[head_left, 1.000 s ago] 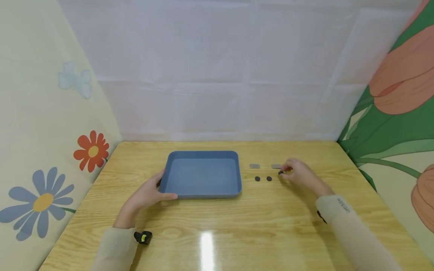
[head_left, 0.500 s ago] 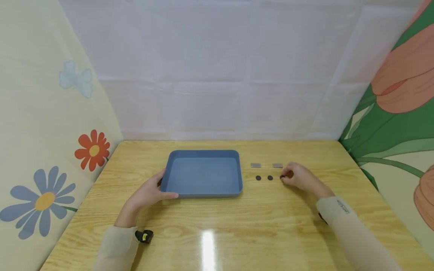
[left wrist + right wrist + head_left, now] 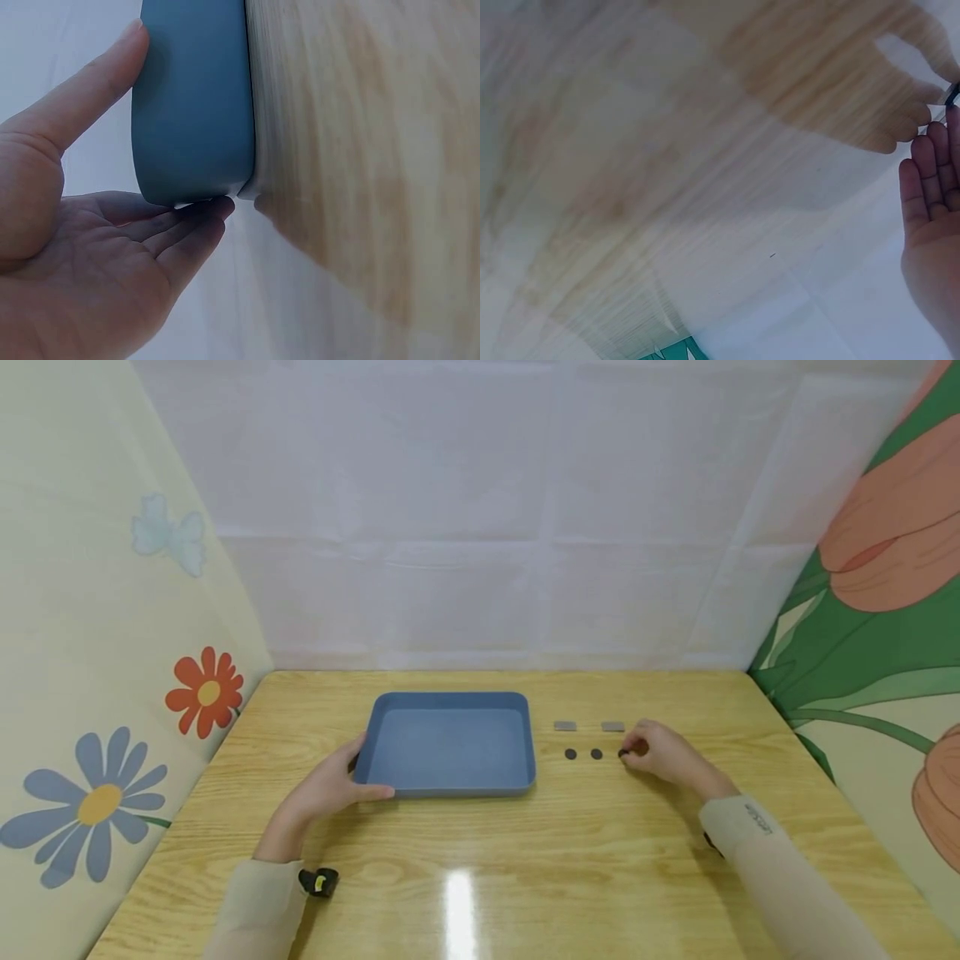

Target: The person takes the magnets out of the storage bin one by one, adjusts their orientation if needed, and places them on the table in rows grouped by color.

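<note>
A shallow blue tray [image 3: 450,747] lies on the table, left of the middle. My left hand [image 3: 330,789] rests against its front left corner. In the left wrist view the thumb lies along one wall of the tray [image 3: 196,97] and the straight fingers touch the adjoining wall. To the tray's right, my right hand [image 3: 666,758] pinches a small black disc [image 3: 623,752] between thumb and index finger, close over the table. Two similar discs lie in a row beside it: a left disc [image 3: 571,754] and a middle disc [image 3: 596,754].
Behind the discs lie two small flat grey rectangles, a left rectangle [image 3: 565,726] and a right rectangle [image 3: 612,727]. The wooden table [image 3: 480,852] ends at a white backdrop [image 3: 480,527], with flower-printed cloth [image 3: 97,610] at the sides.
Over the last second my right hand has come slightly down and toward me with the black disc, uncovering the right grey rectangle. The left hand and tray stay put.
</note>
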A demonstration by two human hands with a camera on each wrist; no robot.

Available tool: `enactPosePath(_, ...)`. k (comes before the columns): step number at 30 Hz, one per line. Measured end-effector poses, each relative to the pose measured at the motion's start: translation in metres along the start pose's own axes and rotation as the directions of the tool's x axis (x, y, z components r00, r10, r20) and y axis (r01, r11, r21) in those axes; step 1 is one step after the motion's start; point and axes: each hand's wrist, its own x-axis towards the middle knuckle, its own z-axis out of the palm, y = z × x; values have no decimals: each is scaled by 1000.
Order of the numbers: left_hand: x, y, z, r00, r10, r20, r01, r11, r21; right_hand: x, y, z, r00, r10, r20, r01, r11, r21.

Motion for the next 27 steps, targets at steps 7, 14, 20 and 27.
enactPosePath(7,2,-1,0,1000,10,-1,-10,1000,1,0,-2,1,1000,6,0,-6,1000,5)
enactPosePath(14,2,-3,0,999,35,-7,-35,999,3,0,-2,1,1000,13,-2,-13,1000,18)
enactPosePath(20,3,-2,-1,999,39,-12,-39,999,-1,0,0,0,1000,19,0,-19,1000,13)
enactPosePath(27,3,-2,-3,1000,19,3,-19,1000,6,-1,-4,-1,1000,20,12,-19,1000,-10)
